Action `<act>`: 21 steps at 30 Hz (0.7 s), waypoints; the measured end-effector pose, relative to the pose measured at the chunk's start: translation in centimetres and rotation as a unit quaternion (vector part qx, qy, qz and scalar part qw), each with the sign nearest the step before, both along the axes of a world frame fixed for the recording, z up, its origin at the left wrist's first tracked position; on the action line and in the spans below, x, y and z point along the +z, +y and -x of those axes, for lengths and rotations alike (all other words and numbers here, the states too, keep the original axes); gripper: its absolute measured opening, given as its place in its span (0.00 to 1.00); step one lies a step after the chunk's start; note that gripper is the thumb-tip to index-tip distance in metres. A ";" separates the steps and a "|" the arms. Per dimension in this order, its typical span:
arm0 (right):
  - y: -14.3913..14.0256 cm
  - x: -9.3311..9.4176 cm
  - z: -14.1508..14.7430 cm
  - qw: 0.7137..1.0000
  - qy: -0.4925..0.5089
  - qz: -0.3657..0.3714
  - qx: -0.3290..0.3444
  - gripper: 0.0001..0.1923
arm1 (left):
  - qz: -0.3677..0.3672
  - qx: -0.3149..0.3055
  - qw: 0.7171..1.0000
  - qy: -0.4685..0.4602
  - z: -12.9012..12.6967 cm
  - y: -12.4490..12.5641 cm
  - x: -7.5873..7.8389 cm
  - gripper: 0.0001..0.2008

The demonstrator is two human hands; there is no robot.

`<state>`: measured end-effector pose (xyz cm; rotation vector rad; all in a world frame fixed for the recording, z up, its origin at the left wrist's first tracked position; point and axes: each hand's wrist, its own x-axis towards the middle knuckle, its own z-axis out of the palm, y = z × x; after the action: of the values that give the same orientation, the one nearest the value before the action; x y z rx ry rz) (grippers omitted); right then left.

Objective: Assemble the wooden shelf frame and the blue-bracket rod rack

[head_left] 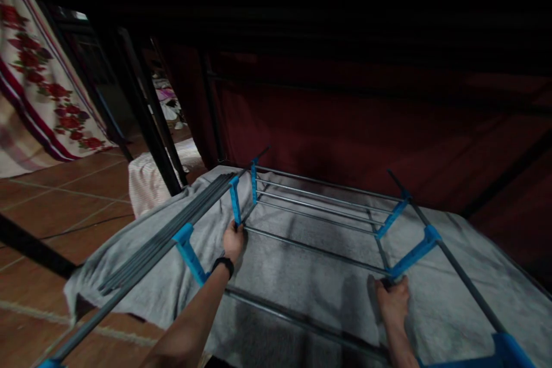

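Left hand (233, 240), forearm stretched forward, fingers curled round a blue plastic connector (235, 200) on the grey metal-rod rack frame (314, 250). Right hand (392, 299) fisted on the right-side blue bracket (414, 254). Frame lies on a grey blanket (452, 310), its left rail near the blanket's left edge.

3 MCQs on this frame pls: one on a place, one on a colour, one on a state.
1. Where is the left hand?
A. on a blue connector of the rack
B. on the floral cloth
C. flat on the tiled floor

2. What colour are the rack's connectors?
A. red
B. blue
C. yellow

3. How does the rack sit?
A. hung on a wall
B. folded flat
C. resting on the grey cloth

Answers: 1 A, its fingers close at the base of a blue piece; 2 B, every joint piece is bright blue; 3 C, its rods lie over grey fabric, right hand gripping a joint.
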<state>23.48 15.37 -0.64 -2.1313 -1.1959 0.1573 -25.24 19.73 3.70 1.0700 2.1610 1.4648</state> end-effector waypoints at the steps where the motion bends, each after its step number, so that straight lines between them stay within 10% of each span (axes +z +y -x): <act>1: -0.2 -0.2 0.1 1.000 0.000 -0.016 -0.005 0.48 | -0.005 -0.005 1.000 0.002 0.0 -0.1 0.0 0.14; 5: -0.9 -1.4 1.2 0.997 -0.019 -0.059 0.055 0.43 | -0.011 0.028 1.000 0.007 -0.7 -0.3 -0.3 0.21; 11: -2.1 -3.8 4.0 0.962 -0.126 0.153 0.185 0.32 | -0.057 0.154 0.986 0.035 -4.0 -1.3 -0.2 0.27; 21: -3.6 -3.6 5.0 0.929 -0.254 0.195 0.187 0.34 | -0.130 -0.115 0.984 0.050 -10.4 -1.2 1.5 0.21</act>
<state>18.48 11.77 -4.27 -2.3343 -2.0180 0.0041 -14.81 18.56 5.16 1.4570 1.8667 1.6434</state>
